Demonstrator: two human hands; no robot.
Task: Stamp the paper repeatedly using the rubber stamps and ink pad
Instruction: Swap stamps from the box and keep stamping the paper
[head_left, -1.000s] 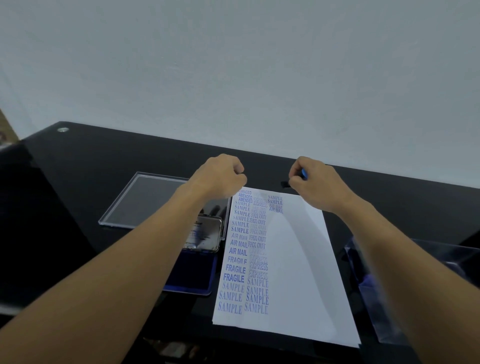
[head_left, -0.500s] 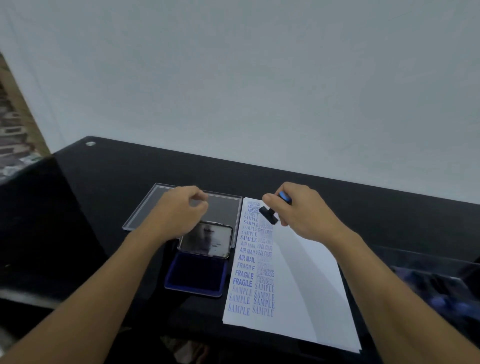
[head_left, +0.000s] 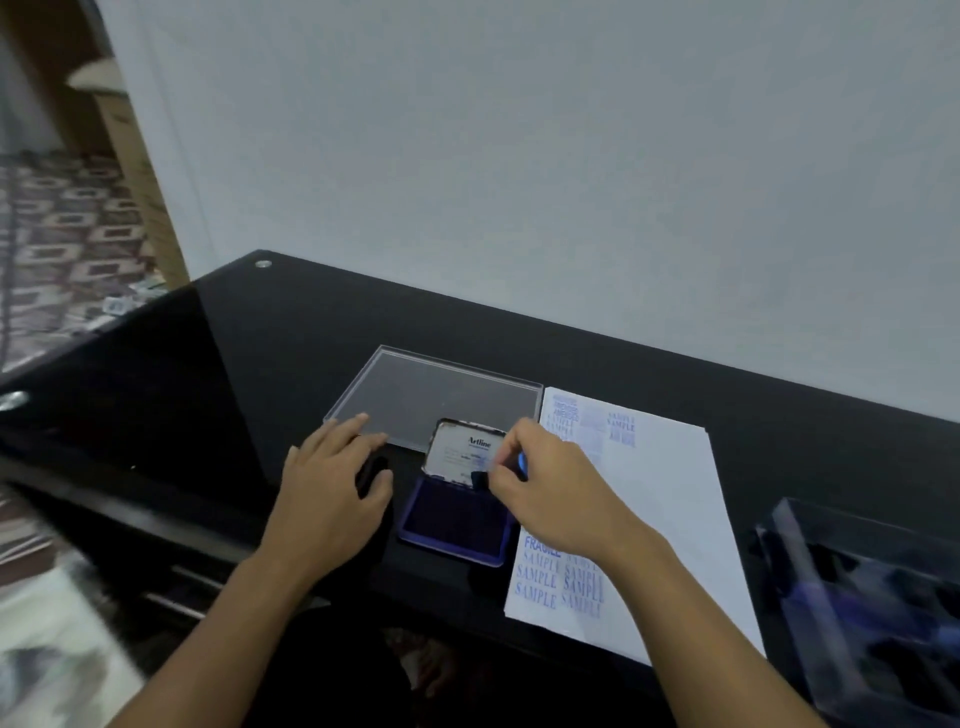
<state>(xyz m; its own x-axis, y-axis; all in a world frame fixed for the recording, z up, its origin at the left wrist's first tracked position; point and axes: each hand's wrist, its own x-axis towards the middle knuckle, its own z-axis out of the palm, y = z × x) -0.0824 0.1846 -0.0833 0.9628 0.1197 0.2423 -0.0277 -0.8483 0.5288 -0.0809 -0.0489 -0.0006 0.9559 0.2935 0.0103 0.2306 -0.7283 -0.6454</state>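
Observation:
A white paper lies on the black desk, its left side covered with rows of blue stamped words. Left of it sits the blue ink pad with its lid standing open. My right hand pinches a small rubber stamp with a blue handle and holds it over the pad's far right corner. My left hand rests flat on the desk just left of the pad, fingers straight.
A clear plastic lid lies behind the ink pad. A clear case with dark and blue stamps stands at the right edge. The desk's front edge runs close under my forearms; a patterned floor shows at far left.
My right hand carried the stamp left from the paper's top to over the ink pad. My left hand left the paper, moved left, and opened flat on the desk.

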